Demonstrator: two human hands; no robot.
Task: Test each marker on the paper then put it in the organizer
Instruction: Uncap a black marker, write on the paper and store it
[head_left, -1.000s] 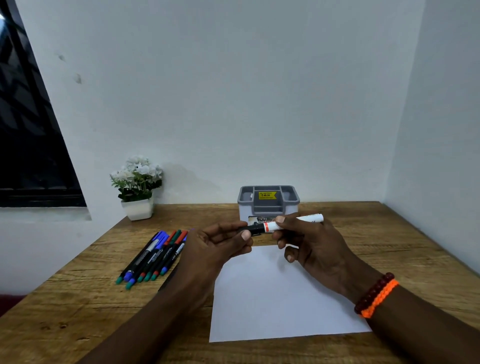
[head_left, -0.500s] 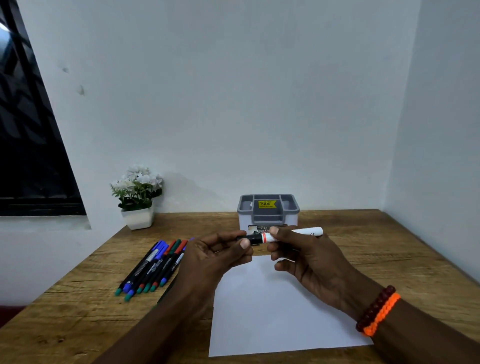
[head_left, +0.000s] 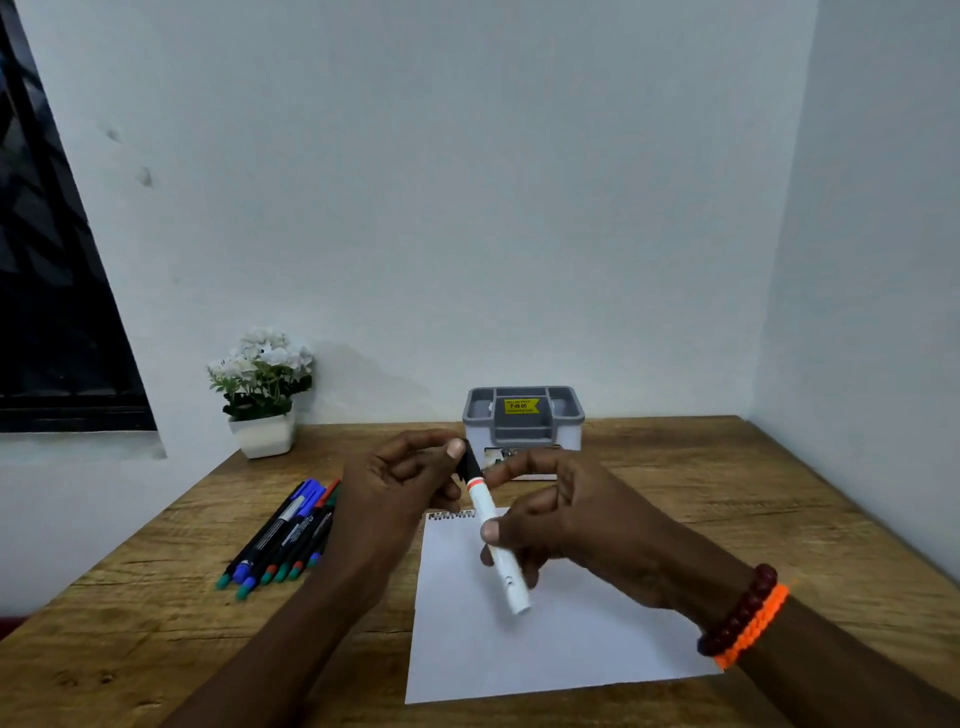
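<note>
Since the earlier frames the white marker (head_left: 493, 540) has swung from lying level across the front of the organizer to a steep diagonal, its black cap end up and away, its white tail down toward the person. From the single head view, the left hand (head_left: 400, 499) pinches the black cap (head_left: 470, 464) between thumb and fingertips, while the right hand (head_left: 571, 525) curls its fingers and thumb round the white barrel below the orange band. Both hands hover above the near top edge of the paper (head_left: 545, 639), which lies flat on the tabletop (head_left: 779, 493) directly beneath and toward the person from the hands. The cap looks seated on the barrel; whether a gap has opened I cannot tell. Judging from this grip, the step in hand is pulling the cap off so the tip can be tried on the sheet, which shows no marks yet. Just beyond the hands stands the grey organizer (head_left: 523, 415), its compartments apparently holding no markers so far. To the left of the left hand lies a loose cluster of other markers (head_left: 283, 535), untested by the look of it, and farther off on that side a small potted plant (head_left: 262, 395) sits against the wall.
</note>
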